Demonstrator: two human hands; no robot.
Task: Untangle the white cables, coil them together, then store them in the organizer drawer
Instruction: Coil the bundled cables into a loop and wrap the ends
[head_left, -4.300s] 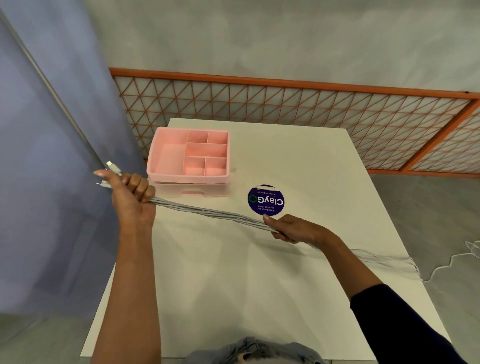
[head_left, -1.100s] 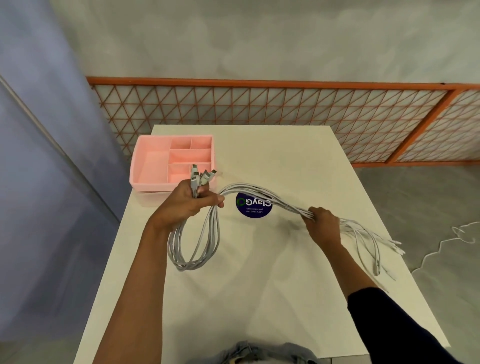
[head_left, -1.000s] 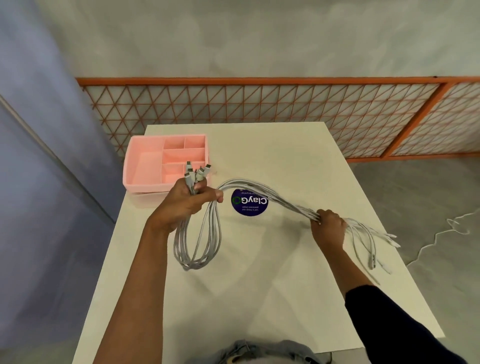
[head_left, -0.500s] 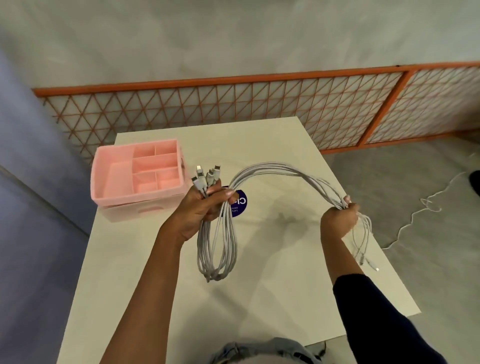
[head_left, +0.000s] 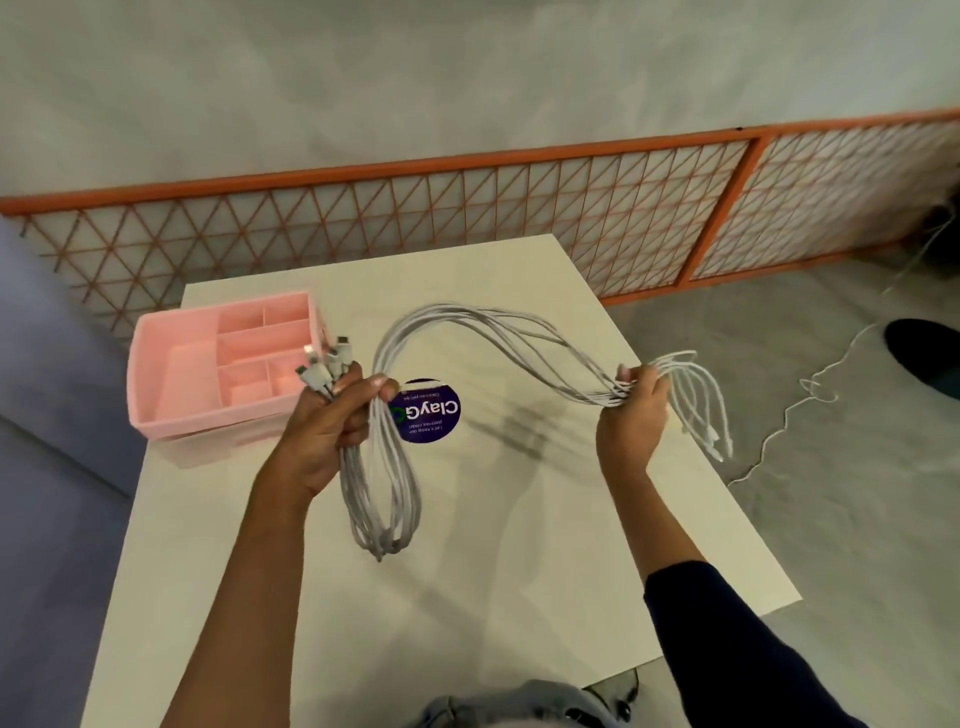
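Note:
Several white cables (head_left: 483, 325) run as one bundle between my two hands above the white table (head_left: 467, 597). My left hand (head_left: 332, 421) grips the bundle near one end, with the plugs sticking up past my fingers and a long loop hanging down from my fist. My right hand (head_left: 631, 410) is closed on the bundle further along, and the other cable ends droop past it over the table's right edge. The pink organizer drawer (head_left: 182, 374), open on top with several compartments, stands at the table's far left, just beyond my left hand.
A round purple sticker (head_left: 428, 413) lies on the table between my hands. An orange lattice fence (head_left: 467, 218) runs behind the table. Another thin white cable (head_left: 795, 410) trails on the grey floor to the right, near a dark shoe (head_left: 924, 353).
The stretched bundle now has a loop hanging from my left hand. In the last second my right hand has lifted, so the span between my hands arches higher; the camera swung right.

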